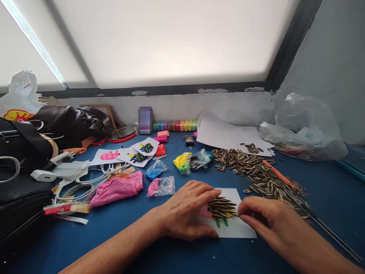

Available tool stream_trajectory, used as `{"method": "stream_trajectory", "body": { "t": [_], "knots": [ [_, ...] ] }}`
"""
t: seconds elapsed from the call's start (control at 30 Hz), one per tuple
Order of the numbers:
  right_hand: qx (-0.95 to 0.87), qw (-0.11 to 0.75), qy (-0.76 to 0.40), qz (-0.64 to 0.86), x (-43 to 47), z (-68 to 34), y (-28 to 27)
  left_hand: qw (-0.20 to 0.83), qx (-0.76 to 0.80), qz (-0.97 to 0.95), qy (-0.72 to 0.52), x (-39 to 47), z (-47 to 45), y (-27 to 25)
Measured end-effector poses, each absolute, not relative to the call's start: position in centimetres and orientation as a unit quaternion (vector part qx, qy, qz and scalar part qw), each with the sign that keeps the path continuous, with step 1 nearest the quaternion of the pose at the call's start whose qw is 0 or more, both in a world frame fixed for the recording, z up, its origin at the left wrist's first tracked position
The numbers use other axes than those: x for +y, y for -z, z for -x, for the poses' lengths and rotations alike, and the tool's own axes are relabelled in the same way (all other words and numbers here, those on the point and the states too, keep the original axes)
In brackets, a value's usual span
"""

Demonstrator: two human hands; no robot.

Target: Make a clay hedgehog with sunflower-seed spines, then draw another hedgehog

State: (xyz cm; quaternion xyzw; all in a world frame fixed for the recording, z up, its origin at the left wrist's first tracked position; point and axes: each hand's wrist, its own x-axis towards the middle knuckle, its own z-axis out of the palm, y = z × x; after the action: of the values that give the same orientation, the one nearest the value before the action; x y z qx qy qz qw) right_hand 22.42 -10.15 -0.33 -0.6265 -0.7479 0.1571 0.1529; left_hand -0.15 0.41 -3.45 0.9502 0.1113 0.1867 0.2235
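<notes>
A white card (pixel 239 228) lies on the blue table, bearing a hedgehog-like figure of pink, yellow and green clay with striped sunflower seeds (pixel 224 206) stuck in it as spines. My left hand (pixel 189 211) rests flat over the card's left side, fingers stretched out, covering part of the pink clay. At the figure's right end, my right hand (pixel 264 220) has thumb and forefinger pinched on the end of a sunflower seed. Beyond it spreads a large pile of loose sunflower seeds (pixel 238 161).
An orange stick (pixel 279 174) and a dark metal tool (pixel 327 228) lie by the seed pile. Bagged yellow clay (pixel 183 161), blue clay (pixel 155 170) and pink clay (pixel 154 187) sit ahead. Left are a pink cloth (pixel 119 188), white cables, finished cards (pixel 105 156) and black bags.
</notes>
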Motion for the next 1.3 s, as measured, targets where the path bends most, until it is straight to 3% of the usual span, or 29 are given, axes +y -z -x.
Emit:
{"method": "stream_trajectory", "body": {
  "t": [0.47, 1.3],
  "knots": [
    [-0.768, 0.157, -0.082, 0.615, -10.4, -21.4, 1.5, 0.229, 0.113, -0.949, -0.183, 0.5, 0.0, 3.2],
    [-0.770, 0.151, -0.050, 0.618, -10.4, -20.9, 2.1, 0.237, 0.118, -0.947, -0.180, 0.5, 0.1, 3.5]
  ]
}}
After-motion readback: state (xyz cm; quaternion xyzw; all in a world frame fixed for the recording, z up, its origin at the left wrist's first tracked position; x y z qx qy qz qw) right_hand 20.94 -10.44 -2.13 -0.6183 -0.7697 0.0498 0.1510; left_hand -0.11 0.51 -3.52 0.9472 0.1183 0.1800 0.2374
